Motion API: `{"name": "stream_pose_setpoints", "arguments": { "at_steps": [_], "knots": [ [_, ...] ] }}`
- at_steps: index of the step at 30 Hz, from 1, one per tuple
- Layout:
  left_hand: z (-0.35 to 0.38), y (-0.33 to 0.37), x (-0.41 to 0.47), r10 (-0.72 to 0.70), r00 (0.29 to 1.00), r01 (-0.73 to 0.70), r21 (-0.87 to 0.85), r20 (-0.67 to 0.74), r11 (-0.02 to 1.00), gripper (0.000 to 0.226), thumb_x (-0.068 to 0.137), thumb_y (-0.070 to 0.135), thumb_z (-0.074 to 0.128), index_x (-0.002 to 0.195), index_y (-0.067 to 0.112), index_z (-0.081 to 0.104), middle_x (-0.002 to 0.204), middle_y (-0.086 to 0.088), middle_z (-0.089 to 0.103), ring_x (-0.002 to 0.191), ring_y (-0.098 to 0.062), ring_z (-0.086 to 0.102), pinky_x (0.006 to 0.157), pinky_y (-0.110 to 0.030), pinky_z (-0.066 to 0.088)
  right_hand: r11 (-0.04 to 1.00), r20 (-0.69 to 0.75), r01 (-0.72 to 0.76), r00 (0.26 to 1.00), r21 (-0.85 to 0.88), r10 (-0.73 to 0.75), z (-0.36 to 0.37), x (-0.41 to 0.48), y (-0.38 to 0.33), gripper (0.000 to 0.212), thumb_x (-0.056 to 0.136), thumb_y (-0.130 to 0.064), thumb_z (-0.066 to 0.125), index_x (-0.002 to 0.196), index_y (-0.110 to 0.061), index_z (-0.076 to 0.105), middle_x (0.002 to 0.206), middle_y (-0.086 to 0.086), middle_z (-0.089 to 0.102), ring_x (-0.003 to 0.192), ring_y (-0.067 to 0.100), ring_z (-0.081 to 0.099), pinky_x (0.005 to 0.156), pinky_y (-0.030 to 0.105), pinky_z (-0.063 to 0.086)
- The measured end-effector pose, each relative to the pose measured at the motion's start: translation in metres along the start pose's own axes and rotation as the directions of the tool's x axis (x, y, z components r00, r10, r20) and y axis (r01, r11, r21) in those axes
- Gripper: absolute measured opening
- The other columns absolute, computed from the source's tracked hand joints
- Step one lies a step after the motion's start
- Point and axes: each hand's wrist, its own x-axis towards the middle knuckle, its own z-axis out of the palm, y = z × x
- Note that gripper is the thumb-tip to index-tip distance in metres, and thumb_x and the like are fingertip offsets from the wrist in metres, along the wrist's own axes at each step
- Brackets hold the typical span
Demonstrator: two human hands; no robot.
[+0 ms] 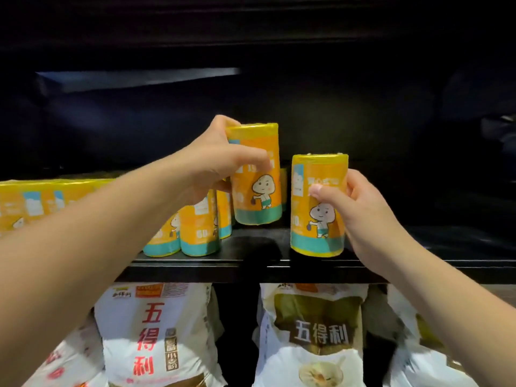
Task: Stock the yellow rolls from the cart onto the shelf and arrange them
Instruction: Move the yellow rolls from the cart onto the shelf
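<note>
My left hand (pixel 215 163) grips a yellow roll (pixel 258 191) with a teal base and a cartoon figure, holding it upright just above the black shelf (pixel 251 261). To its right, my right hand (pixel 354 202) holds a second yellow roll (pixel 312 224) standing upright near the shelf's front edge. Several more yellow rolls (pixel 195 233) stand in rows on the left part of the shelf, partly hidden behind my left forearm. The cart is out of view.
The right part of the black shelf (pixel 446 247) is dark and bare. Another dark shelf board (pixel 251 32) runs overhead. Below, white flour bags (pixel 156 339) with Chinese lettering stand side by side on the lower level.
</note>
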Motion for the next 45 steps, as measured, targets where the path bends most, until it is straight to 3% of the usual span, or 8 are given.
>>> {"name": "stream_pose_setpoints", "arguments": {
  "at_steps": [3,10,16,19,23,28,31,45],
  "knots": [
    [-0.006,-0.001,0.029,-0.008,1.000,0.010,0.087,-0.019,0.996,0.075,0.061,0.021,0.089,0.122,0.029,0.046,0.111,-0.005,0.062,0.100,-0.025,0.065,0.080,-0.042,0.059,0.999,-0.029,-0.014,1.000,-0.034,0.013,-0.001,0.029,0.004,0.054,0.071,-0.040,0.078,0.119,-0.026,0.058,0.105,-0.008,0.073,0.093,0.010,0.073,0.076,0.033,0.060],
    [-0.011,-0.006,0.096,-0.063,0.997,0.052,0.269,0.034,0.962,0.078,0.065,0.021,0.089,0.129,0.023,0.043,0.112,-0.003,0.055,0.102,-0.022,0.060,0.072,-0.031,0.058,0.988,-0.058,-0.108,0.993,-0.112,0.102,0.001,0.096,0.019,0.057,0.071,-0.035,0.084,0.121,-0.028,0.056,0.109,-0.005,0.071,0.096,0.013,0.072,0.083,0.039,0.059],
    [-0.012,-0.028,0.142,-0.177,0.972,0.103,0.403,0.152,0.910,0.067,0.078,0.017,0.080,0.136,0.019,0.046,0.116,-0.008,0.061,0.105,-0.024,0.063,0.093,-0.038,0.056,0.956,-0.096,-0.219,0.974,-0.196,0.203,0.008,0.141,0.038,0.054,0.069,-0.030,0.088,0.114,-0.027,0.058,0.105,-0.001,0.072,0.093,0.016,0.071,0.084,0.036,0.058],
    [-0.009,-0.039,0.164,-0.145,0.975,0.051,0.470,0.165,0.881,0.070,0.073,0.012,0.084,0.131,0.019,0.047,0.119,-0.007,0.059,0.106,-0.026,0.062,0.088,-0.038,0.058,0.938,-0.107,-0.276,0.960,-0.210,0.258,0.011,0.160,0.050,0.066,0.065,-0.030,0.089,0.123,-0.021,0.059,0.111,0.001,0.071,0.095,0.018,0.070,0.084,0.037,0.058],
    [-0.012,-0.044,0.185,-0.103,0.973,-0.040,0.593,0.206,0.804,0.075,0.067,0.018,0.088,0.131,0.021,0.049,0.121,-0.003,0.059,0.105,-0.023,0.061,0.075,-0.029,0.056,0.914,-0.107,-0.307,0.951,-0.265,0.289,0.015,0.181,0.059,0.057,0.070,-0.025,0.087,0.121,-0.020,0.061,0.113,0.002,0.070,0.088,0.013,0.067,0.067,0.027,0.053],
    [-0.017,-0.048,0.203,-0.121,0.951,-0.122,0.707,0.283,0.696,0.077,0.069,0.028,0.088,0.134,0.026,0.046,0.124,0.002,0.058,0.109,-0.021,0.057,0.087,-0.034,0.052,0.871,-0.079,-0.372,0.927,-0.320,0.367,0.014,0.200,0.068,0.054,0.070,-0.020,0.087,0.117,-0.025,0.061,0.113,-0.002,0.070,0.101,0.018,0.066,0.087,0.042,0.055],
    [-0.015,-0.054,0.209,-0.146,0.945,-0.135,0.757,0.292,0.639,0.076,0.070,0.031,0.087,0.134,0.024,0.047,0.123,0.001,0.058,0.108,-0.021,0.058,0.083,-0.033,0.051,0.856,-0.060,-0.397,0.914,-0.330,0.401,0.018,0.204,0.074,0.055,0.071,-0.017,0.086,0.118,-0.024,0.061,0.114,0.000,0.070,0.105,0.021,0.065,0.095,0.050,0.052],
    [0.005,-0.087,0.218,-0.169,0.940,-0.159,0.820,0.295,0.550,0.080,0.079,0.034,0.080,0.145,0.024,0.036,0.138,-0.002,0.052,0.118,-0.023,0.056,0.089,-0.033,0.051,0.843,-0.020,-0.443,0.888,-0.306,0.460,0.024,0.211,0.101,0.045,0.076,-0.014,0.082,0.112,-0.025,0.058,0.108,-0.001,0.069,0.099,0.018,0.063,0.095,0.048,0.052]
  ]
}}
